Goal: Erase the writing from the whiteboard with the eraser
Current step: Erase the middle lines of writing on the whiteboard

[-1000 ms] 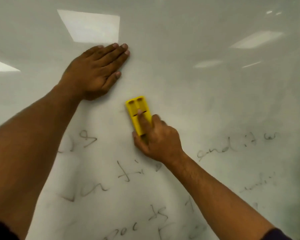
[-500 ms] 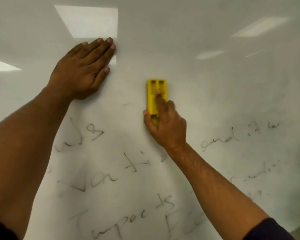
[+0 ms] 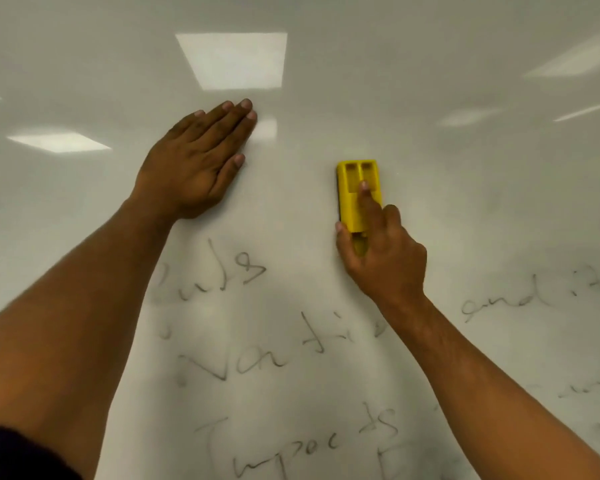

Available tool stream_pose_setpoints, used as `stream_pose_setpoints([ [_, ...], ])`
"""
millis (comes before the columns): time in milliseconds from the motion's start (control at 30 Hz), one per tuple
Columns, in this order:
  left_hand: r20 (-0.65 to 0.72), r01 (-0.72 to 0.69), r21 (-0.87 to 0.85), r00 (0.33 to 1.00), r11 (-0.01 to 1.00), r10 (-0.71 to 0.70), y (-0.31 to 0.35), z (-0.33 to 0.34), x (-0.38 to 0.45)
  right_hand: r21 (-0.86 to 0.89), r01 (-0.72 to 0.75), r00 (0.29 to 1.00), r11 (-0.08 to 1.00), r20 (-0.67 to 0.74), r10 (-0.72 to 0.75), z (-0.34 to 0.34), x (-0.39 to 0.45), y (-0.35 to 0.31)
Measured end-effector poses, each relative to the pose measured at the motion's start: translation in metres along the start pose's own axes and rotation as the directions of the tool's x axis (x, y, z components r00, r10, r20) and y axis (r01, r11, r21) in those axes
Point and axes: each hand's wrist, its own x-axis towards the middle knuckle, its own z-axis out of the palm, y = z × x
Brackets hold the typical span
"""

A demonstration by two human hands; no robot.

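Observation:
A glossy whiteboard (image 3: 447, 209) fills the view. My right hand (image 3: 383, 252) grips a yellow eraser (image 3: 352, 195) against the board, thumb on its left edge, forefinger lying along its back. The eraser stands upright just right of centre. My left hand (image 3: 196, 168) presses flat on the board up and to the left, fingers straight and together. Faded dark handwriting (image 3: 253, 362) runs across the lower half of the board, below both hands, with more words (image 3: 510, 299) at the right. The board above the eraser is wiped white.
Ceiling lights reflect as bright patches (image 3: 234, 60) in the upper board. Both forearms reach in from the bottom corners, the left one (image 3: 66, 341) covering part of the writing at the lower left.
My right hand has carried the eraser up and to the right and turned it upright. The view has tilted down, so more lines of writing show at the bottom. My left hand stays flat.

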Motion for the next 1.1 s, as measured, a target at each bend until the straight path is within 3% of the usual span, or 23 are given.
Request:
stream_pose_setpoints([
  [33,-0.001,0.009,0.003,1.0,1.0,-0.009,-0.001,0.0,-0.002,0.037,0.006,1.0,0.999,-0.001,-0.006,0.002,-0.004,-0.004],
  [67,0.002,0.014,0.008,1.0,1.0,-0.014,-0.001,0.0,-0.004,0.045,0.123,0.992,0.991,-0.003,-0.123,0.008,-0.011,-0.009],
  [133,0.004,0.014,0.024,1.0,1.0,-0.014,-0.002,0.0,-0.004,0.002,0.469,0.883,0.883,0.006,-0.469,0.015,-0.028,-0.017],
  [167,0.008,0.014,0.032,1.0,0.999,-0.014,-0.003,0.0,-0.004,-0.038,0.551,0.834,0.834,0.012,-0.551,0.016,-0.028,-0.018],
  [200,0.016,0.016,0.033,1.0,0.999,-0.016,-0.004,0.0,-0.004,-0.068,0.527,0.85,0.847,0.007,-0.527,0.015,-0.025,-0.02],
  [267,0.036,0.012,0.031,0.999,0.999,-0.013,-0.007,0.001,-0.006,-0.034,0.244,0.969,0.969,-0.022,-0.245,0.012,-0.018,-0.028],
  [300,0.042,0.004,0.034,0.999,0.999,-0.005,-0.009,0.001,-0.007,0.009,0.159,0.987,0.987,-0.033,-0.159,0.013,-0.018,-0.034],
  [333,0.045,-0.006,0.04,0.999,0.999,0.004,-0.011,0.0,-0.008,0.044,0.19,0.981,0.981,-0.045,-0.188,0.015,-0.022,-0.039],
  [367,0.044,-0.015,0.048,0.999,0.999,0.013,-0.013,0.0,-0.009,0.046,0.319,0.947,0.947,-0.055,-0.316,0.02,-0.03,-0.045],
  [433,0.03,-0.025,0.064,0.999,0.998,0.024,-0.017,-0.001,-0.013,-0.016,0.561,0.827,0.828,-0.045,-0.561,0.024,-0.041,-0.051],
  [467,0.025,-0.019,0.066,1.0,0.998,0.018,-0.018,-0.001,-0.016,-0.046,0.568,0.821,0.822,-0.04,-0.57,0.023,-0.038,-0.051],
  [533,0.016,0.012,0.059,1.0,0.998,-0.013,-0.02,-0.001,-0.023,-0.021,0.354,0.934,0.935,-0.039,-0.355,0.02,-0.029,-0.056],
  [567,0.006,0.034,0.055,0.999,0.998,-0.035,-0.021,-0.001,-0.027,0.03,0.256,0.966,0.966,-0.033,-0.255,0.019,-0.028,-0.059],
  [600,-0.008,0.063,0.051,0.998,0.997,-0.062,-0.023,-0.001,-0.032,0.077,0.246,0.969,0.966,-0.036,-0.244,0.02,-0.031,-0.062],
  [700,-0.046,0.175,0.023,0.984,0.984,-0.174,-0.031,-0.001,-0.045,0.042,0.567,0.823,0.823,-0.059,-0.564,0.029,-0.051,-0.066],
  [733,-0.048,0.2,0.015,0.979,0.98,-0.199,-0.034,-0.001,-0.049,0.013,0.599,0.8,0.801,-0.056,-0.598,0.029,-0.05,-0.065],
  [867,-0.021,0.206,0.013,0.978,0.978,-0.206,-0.042,-0.003,-0.055,0.104,0.317,0.948,0.943,-0.053,-0.313,0.026,-0.036,-0.071],
  [900,-0.016,0.196,0.02,0.98,0.98,-0.196,-0.043,-0.004,-0.055,0.135,0.363,0.932,0.922,-0.059,-0.358,0.027,-0.039,-0.074],
  [1000,-0.01,0.167,0.03,0.986,0.986,-0.167,-0.045,-0.004,-0.057,0.069,0.616,0.787,0.784,-0.044,-0.615,0.032,-0.049,-0.079],
  [1033,-0.009,0.172,0.026,0.985,0.985,-0.172,-0.045,-0.004,-0.058,0.033,0.584,0.811,0.811,-0.038,-0.583,0.031,-0.044,-0.079],
  [1100,-0.012,0.205,0.02,0.979,0.979,-0.204,-0.044,-0.004,-0.06,0.032,0.335,0.942,0.942,-0.038,-0.334,0.028,-0.029,-0.08],
])
